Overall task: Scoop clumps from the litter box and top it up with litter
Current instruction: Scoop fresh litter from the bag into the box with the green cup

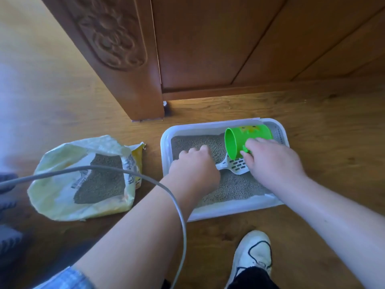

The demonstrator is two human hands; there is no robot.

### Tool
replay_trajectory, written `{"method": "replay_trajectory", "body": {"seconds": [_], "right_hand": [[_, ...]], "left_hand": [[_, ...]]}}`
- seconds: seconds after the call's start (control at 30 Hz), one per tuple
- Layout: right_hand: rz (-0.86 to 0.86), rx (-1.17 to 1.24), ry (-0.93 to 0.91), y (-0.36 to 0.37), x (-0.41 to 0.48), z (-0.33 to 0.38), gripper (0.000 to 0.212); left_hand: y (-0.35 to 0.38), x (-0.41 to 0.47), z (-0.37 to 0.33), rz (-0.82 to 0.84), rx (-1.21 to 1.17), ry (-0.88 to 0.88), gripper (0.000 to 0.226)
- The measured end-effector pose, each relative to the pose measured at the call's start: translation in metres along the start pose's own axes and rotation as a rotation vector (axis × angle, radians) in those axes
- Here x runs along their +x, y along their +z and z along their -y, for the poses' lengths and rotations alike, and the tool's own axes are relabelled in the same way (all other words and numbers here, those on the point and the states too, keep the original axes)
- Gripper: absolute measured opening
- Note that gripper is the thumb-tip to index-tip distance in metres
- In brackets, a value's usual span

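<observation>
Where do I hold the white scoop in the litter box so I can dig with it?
By its narrow handle, coming from the left. The scoop lies with its wide slotted head to the right, under the tipped green cup that the right hand holds, so only the handle end is free. The left hand grips it there.

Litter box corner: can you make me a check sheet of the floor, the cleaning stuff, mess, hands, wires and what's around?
Surface: wooden floor.
Job's things: white litter box holds grey litter; white slotted scoop and tipped green cup over it; open litter bag to its left.
Clutter: nothing seen.
Hands: left hand grips the scoop's handle; right hand holds the cup.
Cables: grey cable arcs across the left forearm.
Surroundings: carved wooden door behind; white shoe nearby.
</observation>
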State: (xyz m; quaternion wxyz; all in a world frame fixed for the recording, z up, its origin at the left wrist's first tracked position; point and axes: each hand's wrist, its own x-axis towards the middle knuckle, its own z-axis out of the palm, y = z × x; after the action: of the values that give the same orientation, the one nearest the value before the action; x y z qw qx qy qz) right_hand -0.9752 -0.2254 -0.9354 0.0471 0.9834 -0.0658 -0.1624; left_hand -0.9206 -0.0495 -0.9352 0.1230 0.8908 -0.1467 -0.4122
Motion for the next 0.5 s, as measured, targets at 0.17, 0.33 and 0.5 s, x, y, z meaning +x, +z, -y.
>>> {"method": "replay_trajectory", "body": {"seconds": [0.17,0.33,0.5], "right_hand": [[-0.002,0.075,-0.031,0.004,0.002,-0.001,0.031],[0.005,0.080,-0.077,0.004,0.003,0.007,0.034],[0.040,0.277,-0.066,-0.007,-0.007,0.002,0.036]], "left_hand": [[-0.001,0.003,0.009,-0.022,-0.035,0.006,0.052],[-0.004,-0.001,0.023,-0.029,-0.037,-0.024,0.050],[-0.008,-0.005,0.020,-0.007,-0.027,-0.008,0.050]]}}
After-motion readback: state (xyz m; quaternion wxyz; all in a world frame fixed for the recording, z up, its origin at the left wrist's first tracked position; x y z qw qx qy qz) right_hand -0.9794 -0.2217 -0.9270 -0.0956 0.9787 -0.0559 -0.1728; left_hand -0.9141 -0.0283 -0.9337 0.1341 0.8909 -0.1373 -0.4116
